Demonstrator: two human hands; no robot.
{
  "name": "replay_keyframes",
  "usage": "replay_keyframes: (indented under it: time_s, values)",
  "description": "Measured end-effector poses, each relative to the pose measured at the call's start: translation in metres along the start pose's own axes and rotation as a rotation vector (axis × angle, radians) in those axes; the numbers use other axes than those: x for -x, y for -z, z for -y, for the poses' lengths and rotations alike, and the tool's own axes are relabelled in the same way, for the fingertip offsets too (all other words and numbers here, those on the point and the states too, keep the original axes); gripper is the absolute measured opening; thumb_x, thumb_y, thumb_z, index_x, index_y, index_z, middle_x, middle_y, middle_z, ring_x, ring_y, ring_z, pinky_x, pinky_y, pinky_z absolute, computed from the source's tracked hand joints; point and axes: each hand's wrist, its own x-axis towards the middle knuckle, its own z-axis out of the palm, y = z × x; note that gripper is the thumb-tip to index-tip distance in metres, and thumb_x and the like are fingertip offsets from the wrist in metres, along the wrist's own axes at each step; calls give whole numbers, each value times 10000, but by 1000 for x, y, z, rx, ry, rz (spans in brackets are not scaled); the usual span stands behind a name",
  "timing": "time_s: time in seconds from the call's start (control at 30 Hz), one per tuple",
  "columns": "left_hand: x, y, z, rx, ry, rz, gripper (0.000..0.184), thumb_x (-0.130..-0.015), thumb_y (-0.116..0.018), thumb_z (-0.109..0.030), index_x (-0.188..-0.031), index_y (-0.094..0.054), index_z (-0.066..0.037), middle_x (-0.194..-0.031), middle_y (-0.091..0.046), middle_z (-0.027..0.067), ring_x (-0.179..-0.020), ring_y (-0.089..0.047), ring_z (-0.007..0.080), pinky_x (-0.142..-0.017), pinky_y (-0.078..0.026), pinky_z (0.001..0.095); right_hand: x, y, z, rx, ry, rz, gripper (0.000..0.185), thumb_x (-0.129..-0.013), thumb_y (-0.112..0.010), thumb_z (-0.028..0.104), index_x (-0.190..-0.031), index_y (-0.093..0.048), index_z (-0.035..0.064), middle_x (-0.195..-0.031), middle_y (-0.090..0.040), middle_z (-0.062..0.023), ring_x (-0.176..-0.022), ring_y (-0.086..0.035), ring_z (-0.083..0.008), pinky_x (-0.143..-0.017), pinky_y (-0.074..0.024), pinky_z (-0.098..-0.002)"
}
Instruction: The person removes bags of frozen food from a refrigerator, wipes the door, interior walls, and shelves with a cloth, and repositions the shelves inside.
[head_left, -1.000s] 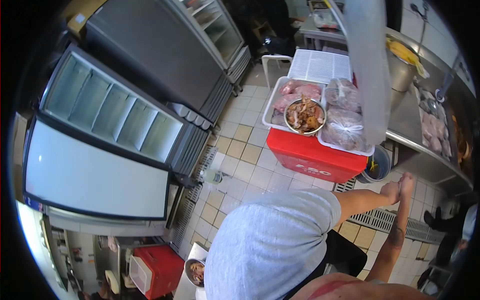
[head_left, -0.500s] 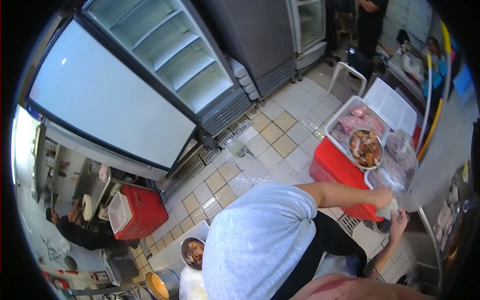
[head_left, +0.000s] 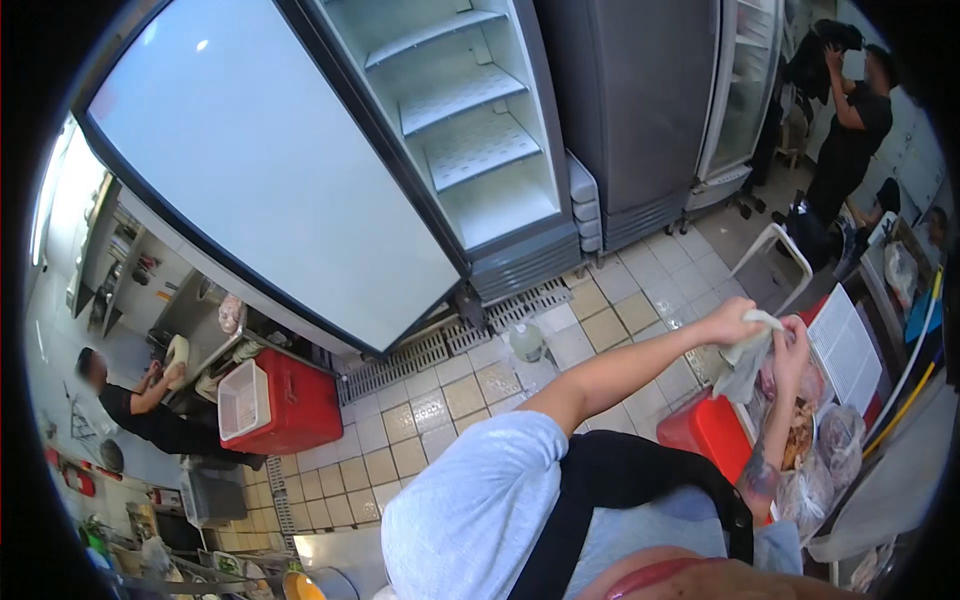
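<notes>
My left hand (head_left: 730, 322) grips a pale, limp cloth (head_left: 742, 365) by its upper edge. Close beside it, my right hand (head_left: 790, 345) has its fingers closed on the same cloth, which hangs down between and below both hands. Beneath my hands and right forearm is a red cooler (head_left: 703, 437). On it are bagged raw meat, partly hidden by the cloth and arm, and a bowl of cut meat pieces (head_left: 803, 435). Clear plastic bags (head_left: 840, 435) with contents I cannot make out lie beside the bowl.
An upright fridge (head_left: 485, 150) stands ahead, its wide door (head_left: 270, 170) swung out to the left. A white slatted panel (head_left: 845, 340) leans by the cooler. A plastic jug (head_left: 526, 342) sits on the tiled floor. One person (head_left: 160, 415) works at far left; another (head_left: 855, 130) stands at far right.
Both hands have moved up and away from the bags at the cooler's near end, bringing the cloth over the cooler's far side. My view has turned left.
</notes>
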Motion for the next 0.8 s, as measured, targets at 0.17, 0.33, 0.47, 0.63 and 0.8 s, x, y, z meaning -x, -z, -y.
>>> replay_keyframes:
  time_s: [0.17,0.33,0.47,0.63,0.8]
  values:
    - [-10,110,44,321,-11,-195,152,-824,-591,-52,-921,-475,-39,-1177,-601,153,-975,-585,177,-764,-488,326,-75,-125,-46,-228,-69,160,64,-888,-595,73,-917,-578,18,-1012,-601,-53,-993,-550,-139,-893,-424,-271]
    - [-5,194,60,928,-1,-294,93,-921,-496,-51,-948,-407,-42,-1313,-522,183,-981,-585,205,-835,-499,319,-79,-261,-97,-634,-66,262,353,-956,-512,311,-1178,-575,44,-1271,-545,-98,-1162,-508,-198,-980,-394,-327]
    - [-38,251,118,469,157,-512,181,-903,-556,-147,-1004,-466,-26,-1210,-571,176,-989,-584,260,-858,-482,361,-107,-336,-21,-1603,-650,656,548,-964,-436,472,-1325,-472,60,-1299,-532,-105,-1201,-503,-226,-999,-415,-362]
    - [-46,362,174,-462,367,-927,330,-755,-703,-227,-976,-557,-30,-1026,-569,199,-997,-547,367,-888,-441,413,-201,-454,-4,-1338,-735,815,398,-942,-512,312,-1222,-545,30,-1164,-612,-110,-1052,-600,-233,-910,-481,-366]
    - [-6,509,161,-800,355,-1223,340,-734,-726,-222,-971,-558,-47,-1050,-544,188,-1011,-522,367,-871,-440,435,-364,-538,96,-998,-284,738,281,-914,-527,129,-1142,-576,-28,-1046,-642,-125,-942,-626,-223,-830,-501,-343]
